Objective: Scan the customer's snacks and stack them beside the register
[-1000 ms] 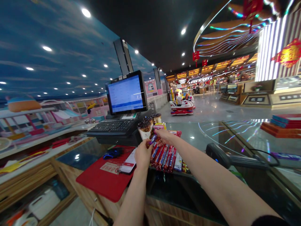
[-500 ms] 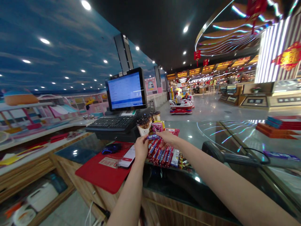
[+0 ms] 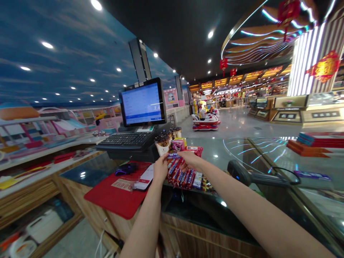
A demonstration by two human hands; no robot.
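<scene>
Between the fingertips of my left hand (image 3: 161, 167) and my right hand (image 3: 190, 161) lies a small purple-blue candy packet (image 3: 174, 155), closed on from both ends. Just below it, red Mentos rolls (image 3: 176, 172) lie side by side in a row on the glass counter. A white-and-blue packet (image 3: 197, 180) ends the row on the right. Behind my hands stand a pink box with a yellow top (image 3: 178, 144), red packets (image 3: 197, 150) and patterned cups with dark lids (image 3: 162, 144). My right fingers partly cover the rolls.
Left of my hands are a red mat (image 3: 115, 196), a phone (image 3: 145, 178), a mouse (image 3: 126, 169), a keyboard (image 3: 125, 141) and a monitor (image 3: 142, 104). To the right, a black scanner (image 3: 239, 172) lies near a purple packet (image 3: 313, 175) and stacked boxes (image 3: 319, 141).
The view has shifted slightly, moving the scene a little to the left. Both hands stay at the purple-blue packet, with little visible movement.
</scene>
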